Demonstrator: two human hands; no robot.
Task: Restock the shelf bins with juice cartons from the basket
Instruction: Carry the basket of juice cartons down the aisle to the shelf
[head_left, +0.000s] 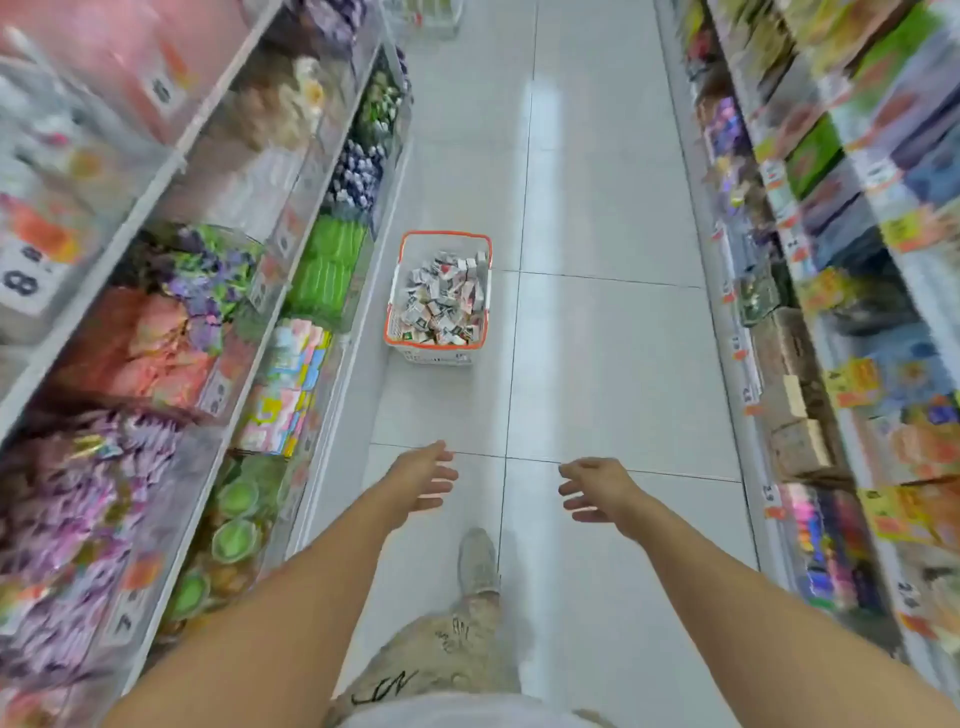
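A white basket with an orange rim (396, 291) stands on the aisle floor ahead, against the foot of the left shelf. Several small juice cartons (444, 304) fill it in a jumbled heap. My left hand (423, 480) and my right hand (597, 488) are both stretched out in front of me above the floor, fingers spread, holding nothing. Both are well short of the basket. Clear shelf bins (291, 384) with coloured cartons line the lowest left shelf beside the basket.
Stocked shelves run along both sides of the narrow aisle: the left shelf (171, 171) holds bins of packets, the right shelf (831, 291) holds packaged goods with price tags. White tiled floor (597, 338) lies between. My shoe (478, 564) is on the floor below my hands.
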